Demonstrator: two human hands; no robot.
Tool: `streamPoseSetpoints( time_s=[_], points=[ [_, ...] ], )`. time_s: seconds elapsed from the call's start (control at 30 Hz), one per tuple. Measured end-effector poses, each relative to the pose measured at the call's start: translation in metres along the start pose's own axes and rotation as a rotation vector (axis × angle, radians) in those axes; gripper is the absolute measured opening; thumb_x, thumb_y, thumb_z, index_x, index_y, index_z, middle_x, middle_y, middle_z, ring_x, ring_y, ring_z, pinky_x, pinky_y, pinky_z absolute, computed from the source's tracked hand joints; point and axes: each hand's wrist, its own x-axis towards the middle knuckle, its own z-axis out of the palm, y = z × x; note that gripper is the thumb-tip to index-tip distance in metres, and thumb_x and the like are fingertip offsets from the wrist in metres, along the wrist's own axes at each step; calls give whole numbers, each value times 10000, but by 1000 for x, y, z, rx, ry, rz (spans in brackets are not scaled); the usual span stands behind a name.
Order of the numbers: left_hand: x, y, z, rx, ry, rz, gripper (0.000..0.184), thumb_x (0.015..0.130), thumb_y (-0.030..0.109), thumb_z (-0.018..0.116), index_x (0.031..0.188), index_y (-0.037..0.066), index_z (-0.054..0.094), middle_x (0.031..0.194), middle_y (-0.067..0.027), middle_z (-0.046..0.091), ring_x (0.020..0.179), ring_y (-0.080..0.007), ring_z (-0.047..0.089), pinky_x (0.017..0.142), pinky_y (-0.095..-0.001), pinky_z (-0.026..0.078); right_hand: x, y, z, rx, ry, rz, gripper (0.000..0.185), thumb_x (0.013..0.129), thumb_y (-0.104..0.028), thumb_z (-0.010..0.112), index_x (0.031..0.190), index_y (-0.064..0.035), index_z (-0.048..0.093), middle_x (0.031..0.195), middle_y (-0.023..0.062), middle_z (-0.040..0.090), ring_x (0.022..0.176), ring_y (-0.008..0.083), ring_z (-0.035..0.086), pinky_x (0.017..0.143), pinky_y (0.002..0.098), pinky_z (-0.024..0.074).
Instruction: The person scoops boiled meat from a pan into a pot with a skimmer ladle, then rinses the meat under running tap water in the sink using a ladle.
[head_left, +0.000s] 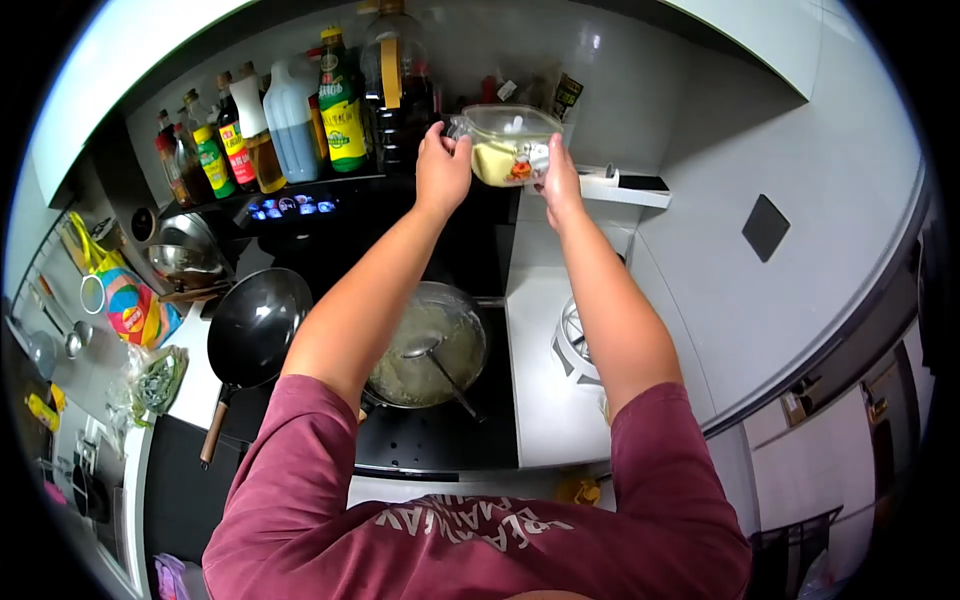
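Observation:
Both arms are stretched forward over the stove, up at the level of the bottle shelf. Between the hands is a clear storage container (513,122) with pale yellow-white contents and a small orange picture on its front. My left hand (444,172) is closed on its left side, and my right hand (559,186) grips the right side. Below my arms, a pan (478,318) of cloudy liquid sits on the black cooktop, partly hidden by my left forearm. A ladle (424,348) rests in it with its handle over the near rim.
A dark wok (258,325) with a wooden handle stands left of the pan. Several sauce bottles (342,110) line the shelf behind the stove. On the right are a white counter (545,400) and a white round appliance (572,345). Bagged greens (160,380) lie at left.

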Motion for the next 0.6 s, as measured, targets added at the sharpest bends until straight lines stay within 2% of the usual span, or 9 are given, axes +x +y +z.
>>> streamPoseSetpoints(
  time_s=[0.07, 0.17, 0.27, 0.33, 0.37, 0.4, 0.47, 0.53, 0.6],
  points=[
    [-6, 16, 5, 53, 91, 3, 487, 895, 306, 606, 1221, -48, 527, 886, -102, 593, 845, -206, 573, 801, -308, 460, -2, -2, -2, 93, -5, 9, 703, 923, -605, 412, 1415, -110, 333, 1334, 91, 480, 1167, 233, 505, 954, 376, 395],
    [-5, 6, 21, 127, 244, 99, 423, 908, 344, 594, 1091, -38, 598, 966, -164, 580, 921, -284, 568, 856, -351, 448, 5, 8, -10, 150, -13, -25, 672, 925, -584, 437, 1382, -96, 363, 1287, 95, 504, 1121, 211, 524, 902, 350, 426],
    [-8, 23, 15, 114, 108, 0, 404, 916, 368, 587, 993, -28, 624, 905, -169, 616, 864, -281, 592, 804, -350, 467, 16, 17, -14, 202, -2, -94, 656, 928, -562, 458, 1357, -72, 379, 1274, 110, 507, 1125, 212, 521, 915, 359, 427],
    [-14, 32, 8, -33, -4, -85, 427, 929, 394, 563, 935, -31, 598, 824, -163, 642, 770, -272, 616, 725, -348, 478, -2, 13, -16, 216, 11, -117, 659, 931, -549, 465, 1356, -54, 375, 1281, 122, 500, 1155, 225, 509, 951, 382, 416],
    [-17, 32, 2, -13, -43, -78, 434, 932, 401, 556, 926, -31, 593, 808, -158, 644, 749, -267, 616, 711, -346, 477, -15, 8, -19, 270, -40, -103, 760, 947, -492, 471, 1434, 36, 225, 1478, 182, 296, 1376, 247, 272, 1117, 353, 205],
    [-22, 33, -6, 6, -81, -74, 442, 936, 409, 549, 917, -32, 588, 792, -153, 646, 727, -262, 617, 696, -344, 476, -31, 3, -19, 285, -51, -107, 769, 944, -493, 476, 1437, 36, 215, 1479, 179, 295, 1378, 245, 268, 1118, 351, 204],
    [-42, 50, -34, -114, -166, -148, 454, 937, 429, 541, 881, -20, 579, 749, -106, 617, 698, -192, 569, 673, -326, 460, -63, 2, -17, 312, -75, -110, 787, 940, -494, 486, 1443, 35, 193, 1480, 174, 294, 1382, 242, 259, 1119, 348, 202],
    [-62, 52, -65, -242, -249, -280, 459, 937, 443, 538, 865, -9, 578, 719, -74, 591, 681, -154, 536, 652, -313, 450, -94, 10, -7, 365, -102, -52, 798, 934, -493, 507, 1453, 16, 177, 1454, 155, 328, 1339, 230, 326, 1092, 370, 253],
    [-89, 44, -97, -179, -173, -272, 487, 943, 474, 508, 763, 24, 546, 663, -25, 529, 640, -99, 479, 601, -277, 413, -136, 18, 9, 397, -163, 30, 795, 932, -495, 511, 1455, 4, 178, 1433, 145, 353, 1309, 219, 366, 1070, 377, 288]
  ],
)
